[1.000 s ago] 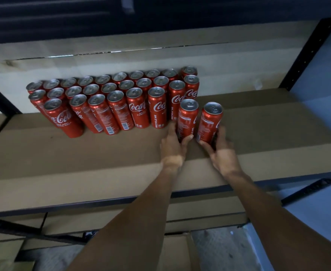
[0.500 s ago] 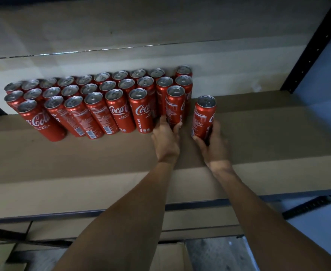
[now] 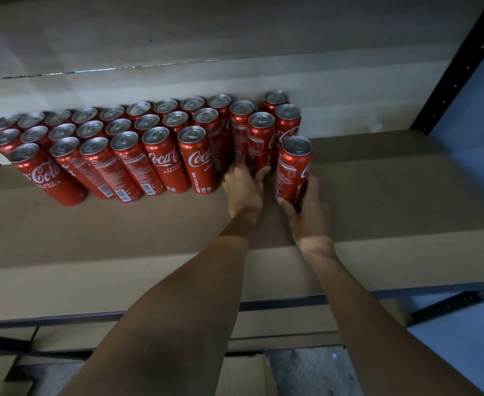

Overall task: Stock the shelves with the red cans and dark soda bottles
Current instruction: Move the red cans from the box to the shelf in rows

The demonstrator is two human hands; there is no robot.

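Left hand [image 3: 245, 190] grips inner can [image 3: 261, 144], seating it flush against stocked red cans [image 3: 160, 158]; right hand [image 3: 309, 208] clasps outer can [image 3: 293, 170] upright on shelf [image 3: 392, 201] — apart from front row, likely starting next column.

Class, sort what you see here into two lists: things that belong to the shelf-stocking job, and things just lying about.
Job: left hand gripping the left can; right hand gripping the right can; stocked cans; shelf.
Lying about: cardboard box below the shelf; black post at right.
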